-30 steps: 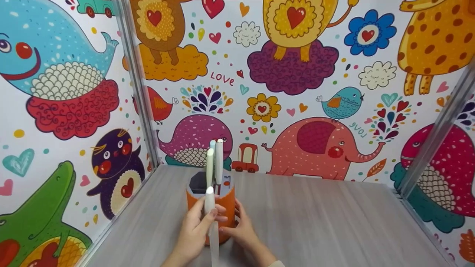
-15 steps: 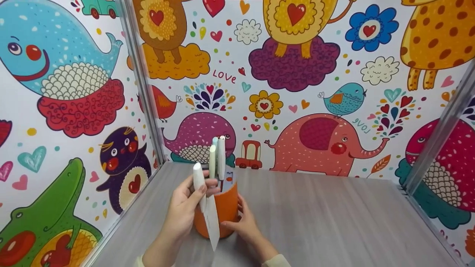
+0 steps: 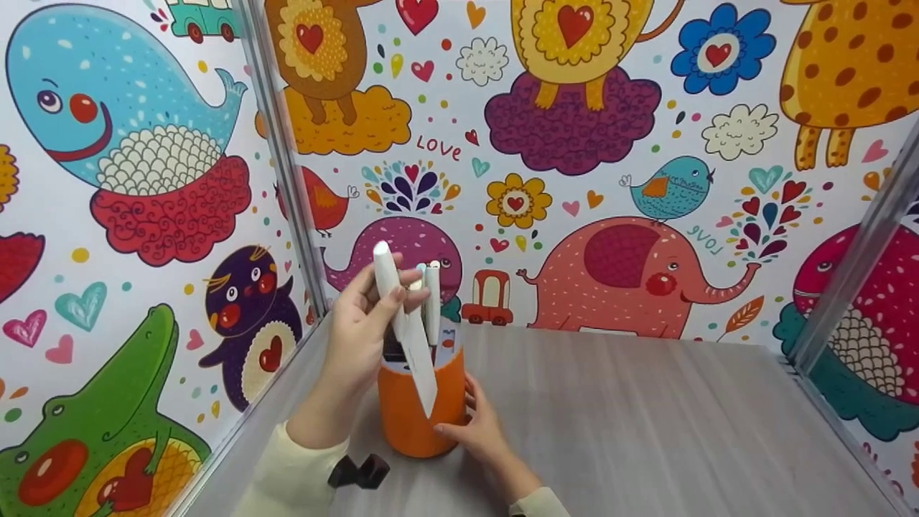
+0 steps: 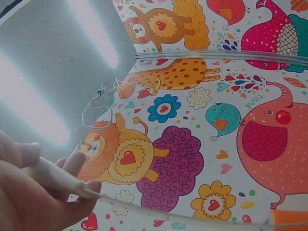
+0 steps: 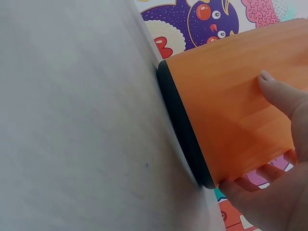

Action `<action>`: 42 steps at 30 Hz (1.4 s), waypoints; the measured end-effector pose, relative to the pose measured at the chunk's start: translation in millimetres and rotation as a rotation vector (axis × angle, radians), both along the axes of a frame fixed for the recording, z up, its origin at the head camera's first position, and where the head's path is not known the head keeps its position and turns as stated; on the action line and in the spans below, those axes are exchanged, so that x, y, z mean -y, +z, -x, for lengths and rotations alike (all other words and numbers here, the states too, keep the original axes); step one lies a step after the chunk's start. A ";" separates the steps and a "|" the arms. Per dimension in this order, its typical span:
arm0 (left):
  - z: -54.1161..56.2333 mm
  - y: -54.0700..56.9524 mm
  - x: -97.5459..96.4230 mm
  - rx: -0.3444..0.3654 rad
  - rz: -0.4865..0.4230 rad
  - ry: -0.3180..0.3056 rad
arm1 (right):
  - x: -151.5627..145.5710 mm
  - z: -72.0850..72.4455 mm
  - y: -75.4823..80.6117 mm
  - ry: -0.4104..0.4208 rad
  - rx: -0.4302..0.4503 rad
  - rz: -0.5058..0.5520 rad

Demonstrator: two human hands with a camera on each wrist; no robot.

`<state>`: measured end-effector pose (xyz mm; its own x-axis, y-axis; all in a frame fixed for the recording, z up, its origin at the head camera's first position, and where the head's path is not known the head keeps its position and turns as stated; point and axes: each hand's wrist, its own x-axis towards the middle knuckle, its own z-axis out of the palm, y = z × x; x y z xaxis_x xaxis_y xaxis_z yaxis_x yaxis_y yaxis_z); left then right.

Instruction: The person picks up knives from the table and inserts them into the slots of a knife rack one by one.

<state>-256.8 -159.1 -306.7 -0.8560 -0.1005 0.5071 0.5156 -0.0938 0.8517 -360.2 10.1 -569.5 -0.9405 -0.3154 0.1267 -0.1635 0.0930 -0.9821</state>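
Note:
In the head view a kitchen knife slants in front of the orange knife holder, tip down. My left hand grips its white handle, raised above the holder's rim. The left wrist view has the knife's handle between thumb and fingers, blade seen edge-on. Several other white-handled knives stand in the holder, partly hidden by my left fingers. My right hand holds the holder's right side, thumb on the front, fingers round the side. The right wrist view catches the holder's dark base on the table.
The grey wood-grain table stretches to the right of the holder. Printed panels with cartoon animals enclose the back and both sides, joined by metal corner posts. A small dark object shows at the left sleeve.
My left hand has lifted the knife upward from low in front of the holder, and its tip now leans to the right. The right hand stays on the holder.

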 end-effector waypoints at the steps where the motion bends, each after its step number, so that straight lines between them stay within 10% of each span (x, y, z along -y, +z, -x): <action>1: 1.4 3.6 -0.6 -0.016 0.002 0.012 | 0.4 0.6 -0.2 -0.005 0.014 -0.004; 28: 40.9 35.1 3.7 -0.125 -0.082 0.102 | 2.7 0.7 2.1 -0.061 0.105 -0.041; 42: 74.4 43.2 -3.0 -0.012 0.026 0.091 | 3.3 2.2 0.1 -0.055 0.119 -0.033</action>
